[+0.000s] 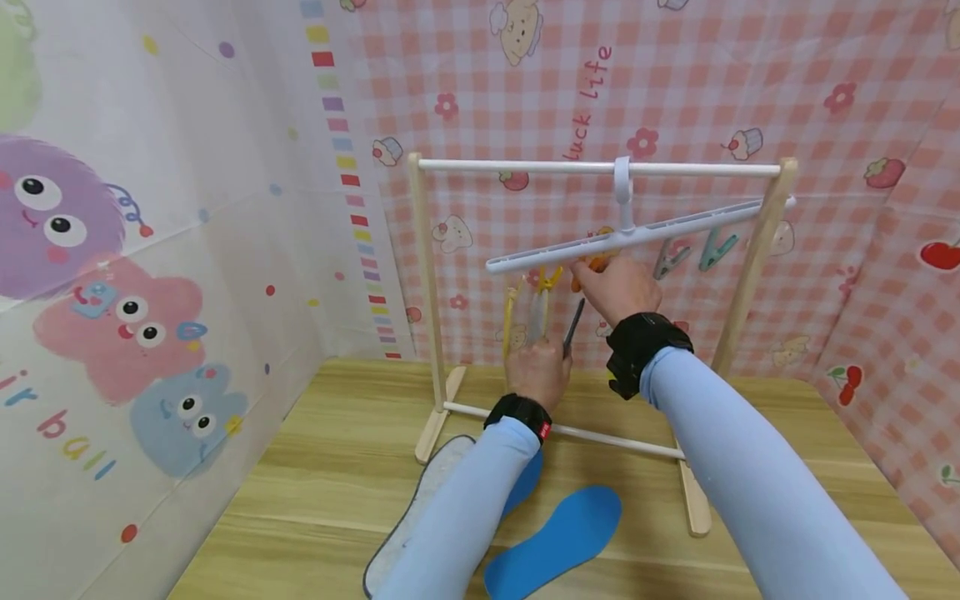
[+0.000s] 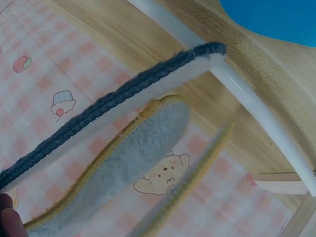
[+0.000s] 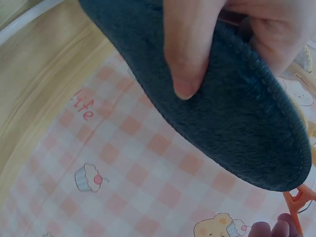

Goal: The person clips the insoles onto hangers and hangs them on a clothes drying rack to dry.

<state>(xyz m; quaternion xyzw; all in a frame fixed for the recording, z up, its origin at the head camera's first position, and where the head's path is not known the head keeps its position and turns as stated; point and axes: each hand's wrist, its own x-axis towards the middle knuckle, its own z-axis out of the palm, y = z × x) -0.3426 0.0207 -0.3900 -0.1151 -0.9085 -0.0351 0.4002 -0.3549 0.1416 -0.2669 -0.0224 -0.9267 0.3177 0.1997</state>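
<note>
My left hand (image 1: 536,375) holds a dark fuzzy insole (image 3: 237,118) with a stitched edge, its thumb flat on the pile. Edge-on in the left wrist view, the same insole (image 2: 108,103) runs diagonally. Fingers of my right hand (image 1: 618,287) pinch an orange clothespin (image 3: 297,200) under the white hanger (image 1: 555,252). The insole's tip meets the clothespin's mouth; whether it lies between the jaws I cannot tell. To the left hang two yellow-edged insoles (image 2: 118,153), below yellow clothespins (image 1: 550,277).
The hanger hooks over a white-barred wooden rack (image 1: 525,167) and tilts, right end higher. Teal clothespins (image 1: 717,248) dangle on its right. A blue insole (image 1: 558,542) and a grey-white insole (image 1: 416,521) lie on the wooden table (image 1: 285,500), another blue piece (image 1: 525,483) partly under my left arm.
</note>
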